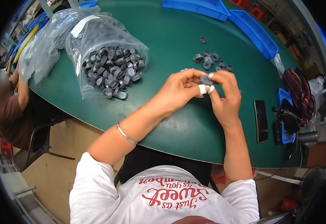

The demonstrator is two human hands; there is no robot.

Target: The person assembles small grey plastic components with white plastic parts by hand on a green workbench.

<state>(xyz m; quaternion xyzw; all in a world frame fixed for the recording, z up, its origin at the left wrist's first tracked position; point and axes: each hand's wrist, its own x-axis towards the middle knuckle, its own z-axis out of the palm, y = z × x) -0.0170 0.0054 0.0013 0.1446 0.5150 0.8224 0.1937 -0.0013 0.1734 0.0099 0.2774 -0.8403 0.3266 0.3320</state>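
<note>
Above the green table, both my hands meet around a small dark grey round plastic part (pixel 206 80). My left hand (pixel 181 89) pinches it between thumb and fingertips. From the other side, the thumb and index finger of my right hand (pixel 226 95) are closed on it too. White tape wraps some of my fingertips. Just beyond my hands lies a small group of similar grey round parts (pixel 207 64). To the left, a clear plastic bag (pixel 99 33) lies on its side with its mouth toward me, and a pile of the same grey parts (pixel 112 69) spills out.
Blue trays (pixel 252 33) line the far edge of the green table (pixel 163 130). On the right are a phone (pixel 260 121), a blue tray (pixel 285 99) with small items, and a dark striped cloth bag (pixel 296 91). Another person (pixel 11 108) sits at the left edge.
</note>
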